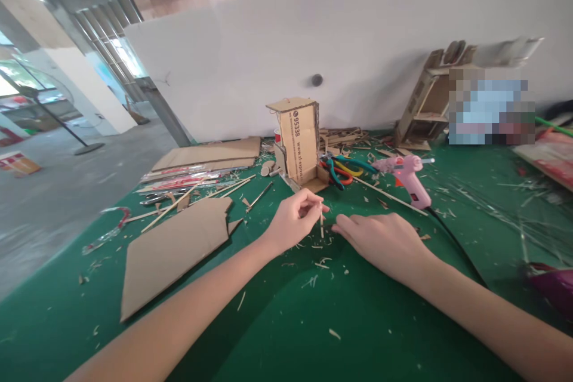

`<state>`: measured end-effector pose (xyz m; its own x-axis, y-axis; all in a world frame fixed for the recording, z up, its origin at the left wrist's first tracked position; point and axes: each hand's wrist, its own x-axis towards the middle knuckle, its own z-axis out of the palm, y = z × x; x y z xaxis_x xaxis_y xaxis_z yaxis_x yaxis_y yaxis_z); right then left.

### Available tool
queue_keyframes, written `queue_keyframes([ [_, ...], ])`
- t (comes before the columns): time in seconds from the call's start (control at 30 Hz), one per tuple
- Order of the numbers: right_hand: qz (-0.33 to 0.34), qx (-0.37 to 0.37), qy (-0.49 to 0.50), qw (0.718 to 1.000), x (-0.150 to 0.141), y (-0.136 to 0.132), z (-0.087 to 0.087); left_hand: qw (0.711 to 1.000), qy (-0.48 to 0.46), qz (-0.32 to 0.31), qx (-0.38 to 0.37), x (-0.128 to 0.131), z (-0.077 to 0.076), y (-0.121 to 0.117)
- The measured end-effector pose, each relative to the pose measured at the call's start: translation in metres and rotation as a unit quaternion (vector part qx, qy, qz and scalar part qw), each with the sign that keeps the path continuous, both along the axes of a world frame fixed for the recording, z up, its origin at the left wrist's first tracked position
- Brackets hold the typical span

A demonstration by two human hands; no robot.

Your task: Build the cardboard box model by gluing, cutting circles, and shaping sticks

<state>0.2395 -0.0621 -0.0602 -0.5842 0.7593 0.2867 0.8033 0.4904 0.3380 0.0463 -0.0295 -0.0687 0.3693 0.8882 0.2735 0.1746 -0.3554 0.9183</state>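
Above the green table, my left hand [295,216] pinches a short, thin wooden stick [322,225], its lower end pointing down. My right hand [384,241] is just to the right, palm down, with thumb and fingers pressed together; whatever it may hold is hidden. Behind my hands stands a cardboard box structure [305,142] with printed text, upright. Pliers with teal handles [356,163] lie beside its base, among other orange and yellow handles. A pink hot glue gun [412,182] stands beyond my right hand.
A cut cardboard sheet [172,256] lies at left, with wooden sticks [174,206] and a pen-like tool [259,197] behind it. Wood shavings litter the green table [286,334]. Another cardboard structure [423,101] stands back right. The glue gun's black cord [456,245] runs behind my right forearm.
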Motion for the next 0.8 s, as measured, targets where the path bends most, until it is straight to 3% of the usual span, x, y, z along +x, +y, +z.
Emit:
queue_keyframes([
  [0.27,0.041,-0.072,-0.023,0.996,0.0035,0.005,0.0009,1.0,0.006,0.007,-0.001,0.0003,-0.0027,0.0035],
  [0.53,-0.028,-0.028,0.027,0.999,0.0071,0.003,0.0016,0.999,-0.008,0.012,-0.036,-0.0001,-0.0033,0.0048],
  [0.8,-0.009,-0.018,0.021,1.0,-0.0013,0.0034,0.0003,0.999,-0.007,0.013,-0.037,-0.0023,-0.0065,0.0068],
])
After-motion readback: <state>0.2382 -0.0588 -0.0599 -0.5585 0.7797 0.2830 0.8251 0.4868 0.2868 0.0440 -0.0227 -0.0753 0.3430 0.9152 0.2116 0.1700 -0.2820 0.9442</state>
